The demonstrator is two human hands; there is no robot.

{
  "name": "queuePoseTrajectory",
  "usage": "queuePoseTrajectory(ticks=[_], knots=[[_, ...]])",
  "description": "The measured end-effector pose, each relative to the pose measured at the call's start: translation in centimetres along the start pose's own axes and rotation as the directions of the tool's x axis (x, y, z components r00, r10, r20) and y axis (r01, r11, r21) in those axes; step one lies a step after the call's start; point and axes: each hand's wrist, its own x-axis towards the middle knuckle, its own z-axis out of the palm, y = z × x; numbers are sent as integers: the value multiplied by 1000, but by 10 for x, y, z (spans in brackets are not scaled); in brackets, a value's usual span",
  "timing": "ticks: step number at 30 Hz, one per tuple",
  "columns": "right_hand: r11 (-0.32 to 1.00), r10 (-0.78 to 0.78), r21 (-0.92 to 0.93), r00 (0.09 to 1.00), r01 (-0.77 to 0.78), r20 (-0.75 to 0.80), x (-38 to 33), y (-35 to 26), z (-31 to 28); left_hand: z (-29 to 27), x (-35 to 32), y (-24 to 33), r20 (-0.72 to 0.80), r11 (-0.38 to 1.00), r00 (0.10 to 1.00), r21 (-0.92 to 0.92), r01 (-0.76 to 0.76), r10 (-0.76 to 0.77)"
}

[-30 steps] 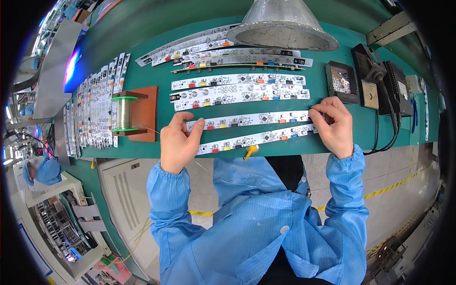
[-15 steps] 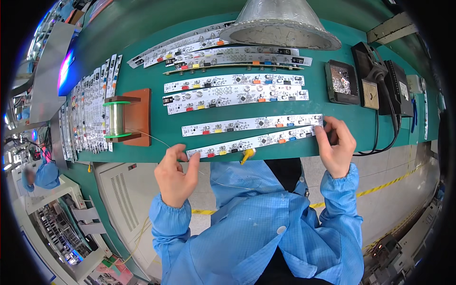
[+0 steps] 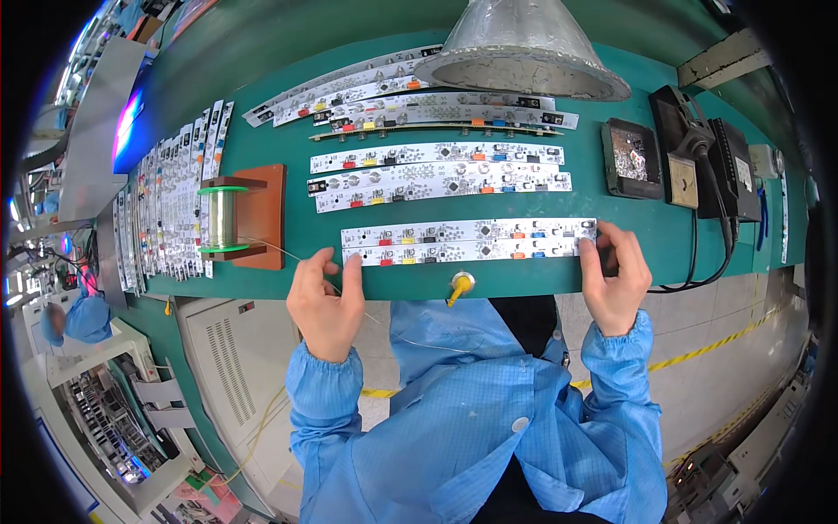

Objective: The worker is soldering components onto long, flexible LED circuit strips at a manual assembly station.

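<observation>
Two long white strip circuit boards lie side by side on the green mat, the far board [image 3: 463, 231] and the near board [image 3: 463, 252]. Both carry red, yellow, black, orange and blue parts along the near edge. My left hand [image 3: 326, 301] is at the near board's left end, thumb on its corner and fingers curled beside it. Thin solder wire runs from the spool [image 3: 223, 218] to this hand and passes behind its fingers. With its thumb on the near board's right end, my right hand [image 3: 616, 272] has its fingers curled round the ends of both boards.
Several more strip boards [image 3: 436, 157] lie farther back, beneath a metal funnel-shaped hood [image 3: 532, 61]. Another row [image 3: 166, 201] stands at left. A black tray [image 3: 630, 157] and soldering iron station [image 3: 698, 148] are at right. A yellow plug [image 3: 459, 286] sits at the bench edge.
The near board, tilted and apart from the far one at its left end, has swung up level against it. The far board has straightened too. My left hand has moved slightly away from me.
</observation>
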Motion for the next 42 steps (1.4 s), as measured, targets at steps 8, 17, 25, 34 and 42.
queuePoseTrajectory(ticks=[8, 17, 25, 34, 42], knots=[[999, -8, 33, 999, 9, -36, -3, 2, 4, 5, 11, -4, 0, 996, 1000, -87, 23, -23], [999, -32, 19, 999, 32, -17, -3, -1, -1, 6, 14, -14, 110, 974, 986, -175, 141, -123], [977, -198, 80, 980, 197, 6, 21, -8, -9, 8, 23, -3, -60, 997, 998, 74, 20, -16], [879, -476, 235, 779, 414, 408, 75, -25, 16, 12, 23, -4, 25, 1000, 1000, 6, 18, -18], [848, -490, 193, 592, 493, 640, 90, -28, 20, 13, 25, -4, 38, 999, 998, 6, 53, -53]])
